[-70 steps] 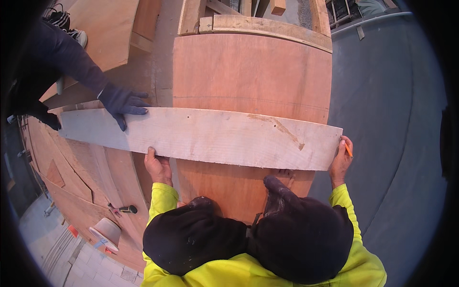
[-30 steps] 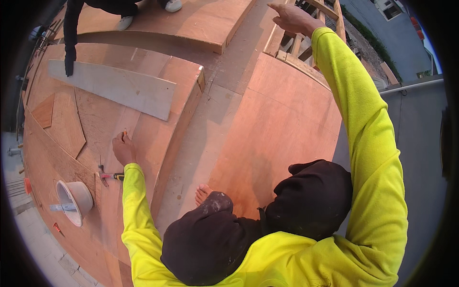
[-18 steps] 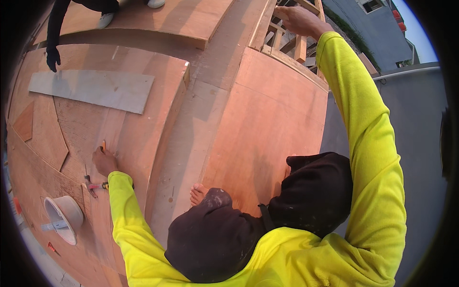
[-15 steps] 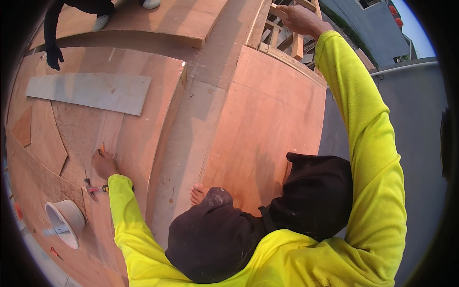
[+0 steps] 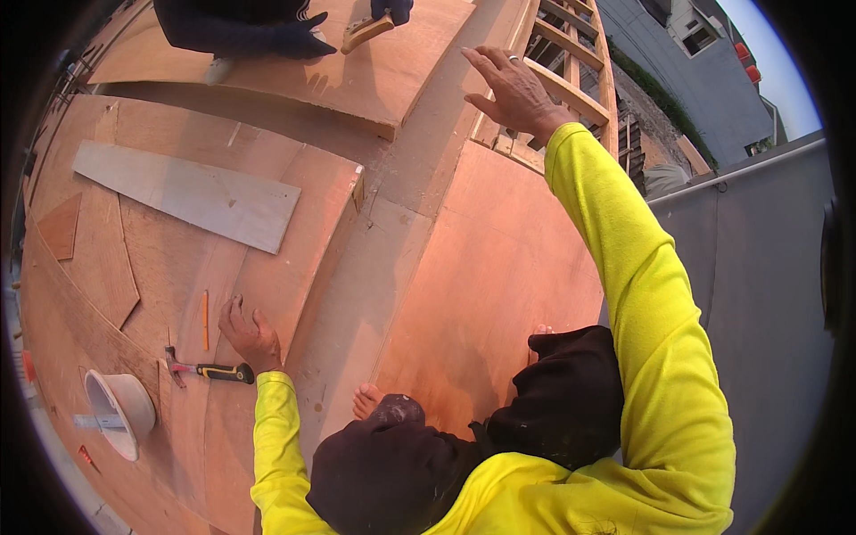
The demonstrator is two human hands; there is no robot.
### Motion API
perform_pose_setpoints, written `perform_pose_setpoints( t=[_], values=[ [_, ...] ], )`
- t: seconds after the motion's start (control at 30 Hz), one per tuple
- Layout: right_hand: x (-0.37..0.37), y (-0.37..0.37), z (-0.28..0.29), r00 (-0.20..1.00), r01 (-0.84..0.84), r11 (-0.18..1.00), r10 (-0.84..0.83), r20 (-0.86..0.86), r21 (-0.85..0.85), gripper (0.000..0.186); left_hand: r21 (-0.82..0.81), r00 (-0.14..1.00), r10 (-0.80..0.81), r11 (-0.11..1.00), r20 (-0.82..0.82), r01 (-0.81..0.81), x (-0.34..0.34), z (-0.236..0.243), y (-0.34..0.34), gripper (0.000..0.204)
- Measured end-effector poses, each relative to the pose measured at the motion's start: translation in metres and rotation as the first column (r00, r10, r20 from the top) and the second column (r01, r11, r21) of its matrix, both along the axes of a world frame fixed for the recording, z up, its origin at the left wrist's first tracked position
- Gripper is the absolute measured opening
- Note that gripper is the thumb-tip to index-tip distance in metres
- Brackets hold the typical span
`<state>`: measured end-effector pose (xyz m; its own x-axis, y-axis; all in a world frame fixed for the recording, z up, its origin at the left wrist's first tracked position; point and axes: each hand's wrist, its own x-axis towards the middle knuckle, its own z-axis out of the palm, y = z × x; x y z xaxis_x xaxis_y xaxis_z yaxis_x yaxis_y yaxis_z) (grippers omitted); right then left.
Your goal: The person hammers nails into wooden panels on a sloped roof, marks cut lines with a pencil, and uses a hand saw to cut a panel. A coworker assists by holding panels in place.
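Note:
My left hand is open over the left plywood sheet, its fingers parted and holding nothing. Just left of it an orange pencil lies on the wood. Below the hand rests a claw hammer with a black and yellow handle. My right hand, a ring on one finger, is raised with fingers spread. It appears near the end of a wooden frame of slats and grips nothing. Whether it touches the frame I cannot tell.
A long grey board lies on the left plywood. A white bucket on its side holds a light-coloured strip. At the top, a co-worker's gloved hand holds a wooden-handled tool. A grey wall stands at right.
My left hand has let go of the pencil and moved right. My right hand has let go of the wooden frame and opened. The co-worker's hands have come in at the top.

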<state>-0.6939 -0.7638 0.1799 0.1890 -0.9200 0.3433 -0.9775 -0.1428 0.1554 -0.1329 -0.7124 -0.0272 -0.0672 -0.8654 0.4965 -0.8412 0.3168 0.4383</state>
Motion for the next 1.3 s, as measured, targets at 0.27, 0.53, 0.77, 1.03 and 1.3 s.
perform_pose_setpoints(
  t=[0.27, 0.53, 0.77, 1.03, 1.3],
  values=[
    [0.098, -0.058, -0.015, 0.96, -0.27, 0.933, 0.24, -0.145, -0.24, 0.082, 0.025, 0.99, -0.096, 0.995, -0.102, 0.099, -0.043, 0.028, 0.04, 0.04],
    [0.121, -0.06, -0.044, 0.985, -0.014, 0.856, -0.078, 0.155, 0.516, 0.047, 0.072, 0.973, -0.107, 0.99, -0.203, 0.124, -0.075, 0.031, 0.056, 0.039],
    [0.06, -0.021, -0.049, 0.983, -0.115, 0.976, 0.085, 0.165, 0.184, 0.03, 0.213, 0.887, -0.315, 0.893, -0.337, 0.398, -0.12, 0.041, 0.06, 0.035],
    [-0.009, 0.183, 0.019, 0.827, -0.182, 0.974, 0.076, 0.557, 0.138, 0.03, 0.574, 0.638, -0.692, 0.385, -0.339, 0.723, -0.204, 0.076, 0.011, 0.027],
    [-0.026, 0.327, -0.017, 0.399, 0.094, 0.927, -0.368, 0.84, 0.362, 0.025, 0.912, 0.764, -0.637, 0.247, -0.101, 0.327, -0.312, 0.041, -0.035, 0.046]
  ],
)
